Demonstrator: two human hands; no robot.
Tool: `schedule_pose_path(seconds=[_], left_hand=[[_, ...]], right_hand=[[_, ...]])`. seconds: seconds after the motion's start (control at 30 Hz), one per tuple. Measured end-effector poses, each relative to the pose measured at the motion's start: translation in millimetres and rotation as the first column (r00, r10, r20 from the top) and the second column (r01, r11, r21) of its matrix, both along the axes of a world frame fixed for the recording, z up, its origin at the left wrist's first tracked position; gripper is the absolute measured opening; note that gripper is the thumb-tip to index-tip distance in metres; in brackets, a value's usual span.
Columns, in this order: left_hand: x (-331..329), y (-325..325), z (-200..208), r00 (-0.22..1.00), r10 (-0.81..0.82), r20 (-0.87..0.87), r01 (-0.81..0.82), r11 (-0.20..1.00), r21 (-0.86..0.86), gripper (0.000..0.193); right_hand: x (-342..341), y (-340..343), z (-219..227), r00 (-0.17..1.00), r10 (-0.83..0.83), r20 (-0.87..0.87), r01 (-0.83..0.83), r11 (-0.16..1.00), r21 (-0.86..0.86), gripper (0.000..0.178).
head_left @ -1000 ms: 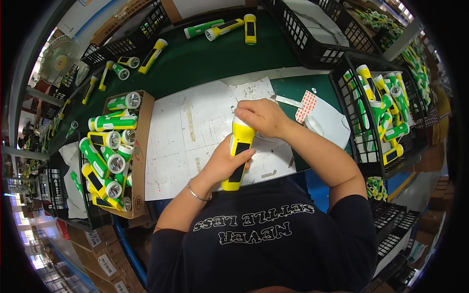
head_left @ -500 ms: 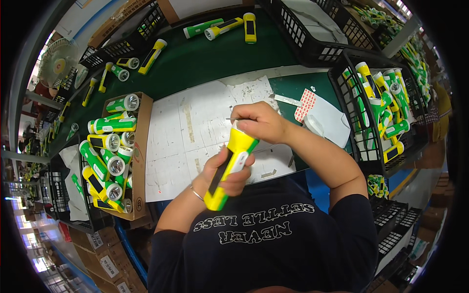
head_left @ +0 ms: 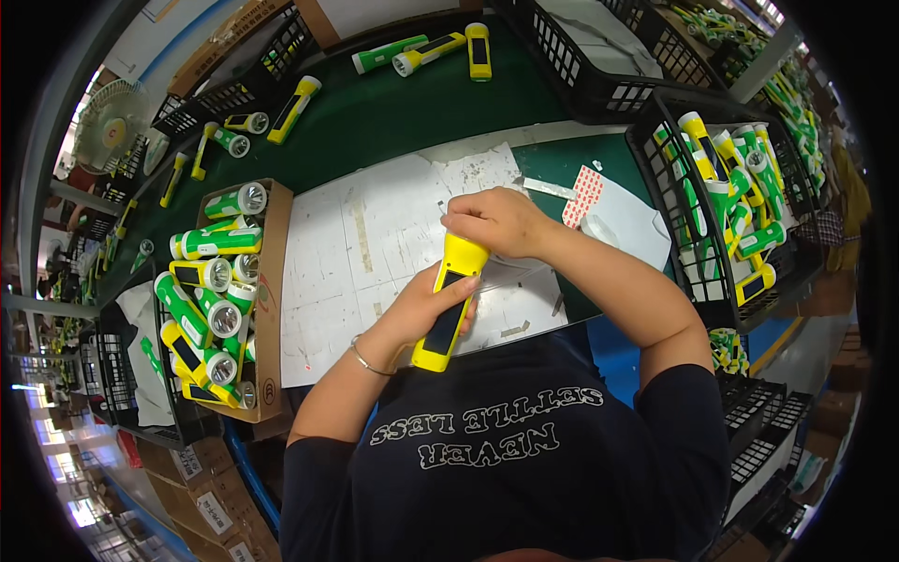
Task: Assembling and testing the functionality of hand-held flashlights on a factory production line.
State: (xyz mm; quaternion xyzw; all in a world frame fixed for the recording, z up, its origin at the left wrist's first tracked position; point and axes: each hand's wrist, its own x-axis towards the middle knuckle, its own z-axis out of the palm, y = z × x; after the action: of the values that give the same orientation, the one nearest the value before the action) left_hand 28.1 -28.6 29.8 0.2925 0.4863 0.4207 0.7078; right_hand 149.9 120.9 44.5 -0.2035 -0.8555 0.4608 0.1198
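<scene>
My left hand (head_left: 423,307) is wrapped round the handle of a yellow flashlight (head_left: 463,258) with a long dark panel. Its thumb lies across the panel, and the handle end points toward my body. My right hand (head_left: 498,223) is closed over the flashlight's head end, hiding the lens and rim. Beside the right fingertips a small dark tip shows, too little of it to name. Under both hands lies a worn white sheet (head_left: 323,244) with tape strips and dark marks.
At left stands a cardboard box (head_left: 272,309) packed with green and yellow flashlights. A black crate (head_left: 688,206) of flashlights stands at right. A white round piece (head_left: 597,228) and a red-patterned sheet (head_left: 586,195) lie near my right forearm. More flashlights lie on the green table (head_left: 393,112).
The flashlight has turned about its length: its green-and-white switch side was in sight, now the dark panel faces up. The thin metal piece at my right fingers is now mostly hidden.
</scene>
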Motion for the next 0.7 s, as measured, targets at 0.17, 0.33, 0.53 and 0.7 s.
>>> schedule_pose_path(seconds=[0.17,0.33,0.53,0.7], left_hand=[[-3.4,-6.0,-20.6,0.947,-0.079,0.31,0.042,0.991,0.125,0.047],[-4.2,-6.0,-20.9,0.555,-0.011,0.832,0.063,0.998,-0.029,0.074],[-5.5,-0.4,-31.6,0.537,0.132,0.833,-0.171,0.984,-0.045,0.042],[-12.3,-1.2,-37.4,0.59,0.029,0.807,-0.055,0.998,0.004,0.043]], right_hand=[[1.4,0.0,5.4,0.998,0.0,0.056,0.002,0.999,-0.044,0.04],[2.1,0.7,-4.1,0.953,-0.03,-0.3,-0.028,0.982,-0.187,0.032],[5.5,6.2,-18.6,0.925,-0.182,-0.333,0.083,0.953,-0.291,0.029],[12.8,5.2,-25.7,0.933,-0.226,-0.279,0.122,0.931,-0.345,0.03]])
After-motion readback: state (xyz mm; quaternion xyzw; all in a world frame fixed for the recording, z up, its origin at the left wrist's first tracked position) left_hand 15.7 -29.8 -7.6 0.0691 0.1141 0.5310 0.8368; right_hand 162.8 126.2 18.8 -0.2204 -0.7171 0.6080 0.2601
